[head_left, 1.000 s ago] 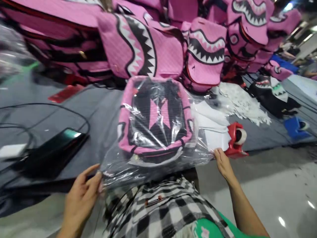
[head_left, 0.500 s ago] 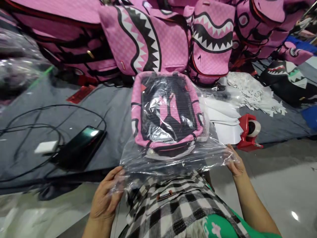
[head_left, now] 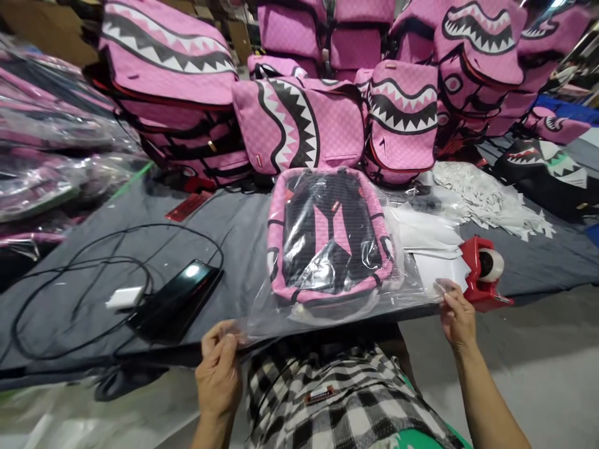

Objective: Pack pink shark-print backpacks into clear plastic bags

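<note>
A pink and black backpack (head_left: 333,231) lies on the table inside a clear plastic bag (head_left: 276,321). Its black padded back faces up, with pink patches in the middle. My left hand (head_left: 219,368) pinches the near left corner of the plastic bag. At the near right corner, my right hand (head_left: 457,315) grips the same bag between thumb and fingers. The bag's near edge is stretched between both hands, just over the table's front edge.
Behind stand several pink backpacks (head_left: 299,128) with shark-teeth prints. A black phone (head_left: 175,302) and cable lie left. To the right are white papers (head_left: 437,268), a red tape dispenser (head_left: 482,274) and a pile of white scraps (head_left: 491,196). Plastic-wrapped goods (head_left: 56,156) are stacked far left.
The view has tilted up, showing more of the backpacks behind. Both hands still hold the bag's corners, and its near edge now looks flatter and tauter.
</note>
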{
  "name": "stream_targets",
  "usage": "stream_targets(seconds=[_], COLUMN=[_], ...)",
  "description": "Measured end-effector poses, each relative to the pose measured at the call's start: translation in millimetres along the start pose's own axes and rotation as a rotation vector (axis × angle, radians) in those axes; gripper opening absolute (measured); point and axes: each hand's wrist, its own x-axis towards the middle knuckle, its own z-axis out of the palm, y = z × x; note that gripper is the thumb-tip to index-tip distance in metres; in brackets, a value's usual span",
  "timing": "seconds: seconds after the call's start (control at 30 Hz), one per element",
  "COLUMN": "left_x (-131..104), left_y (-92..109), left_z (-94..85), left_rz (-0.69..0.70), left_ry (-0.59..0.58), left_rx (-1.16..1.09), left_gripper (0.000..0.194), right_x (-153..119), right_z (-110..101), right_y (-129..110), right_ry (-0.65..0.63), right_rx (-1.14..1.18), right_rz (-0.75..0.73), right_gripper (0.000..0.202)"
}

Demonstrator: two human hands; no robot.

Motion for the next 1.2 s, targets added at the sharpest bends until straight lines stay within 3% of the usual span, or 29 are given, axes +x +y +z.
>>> stream_targets(seconds=[0.1, 0.23, 0.33, 0.43, 0.53, 0.6, 0.63, 0.73, 0.77, 0.83, 0.93, 1.07, 1.2], left_x=[1.1, 6.6, 12.8, 18.4, 19.8, 15.4, 11.5, -4.0, -9.1, -17.3, -22.5, -17.6, 3.9], left_y=[-0.4, 5.5, 6.4, 7.5, 21.6, 40.7, 51.9, 82.8, 90.0, 98.2, 99.4, 99.9, 106.9], left_z=[11.7, 19.4, 18.9, 16.7, 20.7, 31.9, 40.3, 72.2, 82.4, 97.9, 104.9, 99.3, 106.8], left_rz=[-0.137, -0.238, -0.217, -0.141, 0.106, 0.387, 0.545, 0.962, 1.054, 1.138, 1.102, 1.040, 0.841], left_ry=[0.031, 0.073, 0.087, 0.043, 0.076, 0.114, 0.077, -0.257, -0.363, -0.462, -0.479, -0.529, -0.629], left_rx=[-0.201, -0.280, -0.093, 0.186, 0.447, 0.557, 0.584, 0.604, 0.601, 0.602, 0.605, 0.528, 0.426], left_gripper=[0.042, 0.045, 0.045, 0.047, 0.046, 0.044, 0.044, 0.049, 0.047, 0.037, 0.021, 0.014, 0.015], right_x=[-0.6, 2.2, 3.9, 2.7, 0.0, -1.6, -2.3, -3.6, -3.9, -4.6, -5.9, -8.0, -6.4], right_z=[21.6, 41.5, 45.8, 44.7, 41.1, 39.0, 38.4, 39.3, 40.1, 41.7, 42.7, 42.4, 44.0], right_y=[6.8, 9.9, 8.7, 7.2, 4.5, 1.7, 0.2, -4.2, -5.3, -7.0, -7.8, -6.6, -0.8], right_ry=[0.026, -0.026, -0.074, -0.006, 0.063, 0.102, 0.115, 0.107, 0.107, 0.110, 0.106, 0.098, 0.129], right_rx=[0.143, 0.002, -0.068, -0.100, -0.205, -0.292, -0.315, -0.312, -0.305, -0.300, -0.275, -0.218, -0.156], right_rz=[0.106, 0.178, 0.224, 0.204, 0.171, 0.140, 0.122, 0.053, 0.028, 0.001, 0.009, 0.030, 0.054], right_gripper=[0.037, 0.041, 0.052, 0.055, 0.056, 0.056, 0.056, 0.053, 0.051, 0.048, 0.046, 0.045, 0.045])
